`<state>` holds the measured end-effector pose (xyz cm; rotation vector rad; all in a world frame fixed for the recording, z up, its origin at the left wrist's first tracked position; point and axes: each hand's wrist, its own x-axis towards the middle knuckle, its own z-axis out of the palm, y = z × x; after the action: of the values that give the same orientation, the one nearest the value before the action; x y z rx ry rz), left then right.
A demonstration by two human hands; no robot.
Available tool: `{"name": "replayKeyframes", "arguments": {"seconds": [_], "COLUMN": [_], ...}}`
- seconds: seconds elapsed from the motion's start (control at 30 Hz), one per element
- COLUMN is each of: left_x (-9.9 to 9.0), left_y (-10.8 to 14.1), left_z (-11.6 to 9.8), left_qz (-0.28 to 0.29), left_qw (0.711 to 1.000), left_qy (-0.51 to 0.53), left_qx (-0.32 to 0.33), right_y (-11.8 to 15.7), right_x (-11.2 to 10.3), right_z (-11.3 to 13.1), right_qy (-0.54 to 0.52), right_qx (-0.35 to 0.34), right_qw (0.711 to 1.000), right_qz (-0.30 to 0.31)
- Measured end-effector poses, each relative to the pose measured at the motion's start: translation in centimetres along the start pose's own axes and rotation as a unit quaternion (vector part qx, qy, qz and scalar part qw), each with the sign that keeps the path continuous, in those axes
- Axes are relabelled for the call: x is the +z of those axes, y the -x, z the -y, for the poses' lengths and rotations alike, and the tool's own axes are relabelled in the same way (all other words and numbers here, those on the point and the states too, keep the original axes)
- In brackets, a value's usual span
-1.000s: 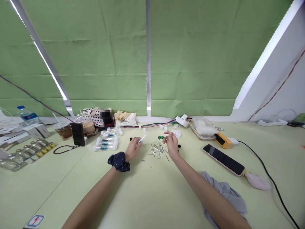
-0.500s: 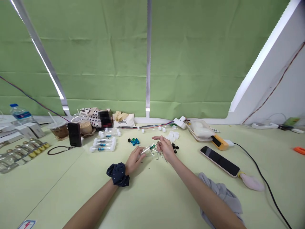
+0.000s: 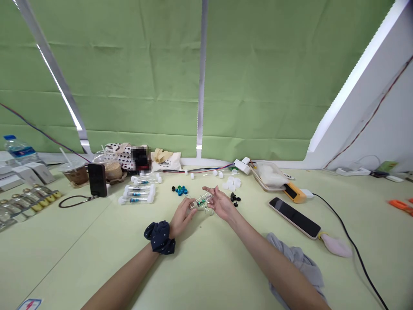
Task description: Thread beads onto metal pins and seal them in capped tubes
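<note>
A clear tube (image 3: pixel 202 201) with a green piece inside lies slanted between my hands. My left hand (image 3: pixel 182 217) grips its left end between thumb and fingers. At its right end, the fingers of my right hand (image 3: pixel 222 204) are closed round the tube, with the index finger raised. Thin metal rods (image 3: pixel 209 211) lie on the table beneath the tube. Blue and green round pieces (image 3: pixel 181 190) sit just beyond my left hand. Black pieces (image 3: pixel 235 198) and white caps (image 3: pixel 231 184) are beside and beyond my right hand.
Capped clear tubes (image 3: pixel 137 194) lie at the left, near an upright phone (image 3: pixel 97 180), drink cups (image 3: pixel 75 173) and a row of small bottles (image 3: pixel 27 202). Rightward are a plastic tray (image 3: pixel 269 175), an orange-yellow device (image 3: pixel 295 193), a flat phone (image 3: pixel 295 218) and grey cloth (image 3: pixel 295 267).
My right hand has turned more palm-up and shifted slightly left, its fingers now round the tube's right end. The camera view has shifted a little. My left hand keeps its hold.
</note>
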<state>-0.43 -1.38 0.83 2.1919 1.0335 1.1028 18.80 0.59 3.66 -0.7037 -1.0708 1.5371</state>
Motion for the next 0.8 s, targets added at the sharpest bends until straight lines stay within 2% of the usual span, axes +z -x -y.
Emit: {"name": "replayKeyframes", "arguments": {"seconds": [0.13, 0.23, 0.33, 0.5, 0.67, 0.8], "left_x": [-0.08, -0.12, -0.17, -0.09, -0.11, -0.24], "left_y": [-0.05, -0.13, -0.16, -0.10, -0.17, -0.20], "left_z": [-0.02, 0.07, 0.16, 0.19, 0.28, 0.47], "left_qz": [-0.006, -0.015, -0.016, -0.009, -0.003, -0.007], "left_qw": [1.000, 1.000, 1.000, 1.000, 1.000, 1.000], "left_qy": [0.006, 0.010, 0.005, -0.006, -0.005, 0.008], "left_qx": [0.001, 0.002, 0.003, -0.001, -0.003, -0.001], "right_y": [0.07, 0.10, 0.05, -0.01, 0.03, -0.47], "right_x": [0.21, 0.46, 0.52, 0.29, 0.27, -0.24], "right_z": [0.02, 0.20, 0.30, 0.15, 0.62, 0.21], "right_qy": [-0.024, -0.004, 0.027, 0.021, 0.032, 0.027], "right_qx": [-0.018, -0.026, -0.019, 0.004, 0.025, 0.013], "right_qw": [1.000, 1.000, 0.999, 1.000, 0.999, 1.000], "right_qz": [0.004, -0.004, -0.017, 0.016, 0.017, 0.005]}}
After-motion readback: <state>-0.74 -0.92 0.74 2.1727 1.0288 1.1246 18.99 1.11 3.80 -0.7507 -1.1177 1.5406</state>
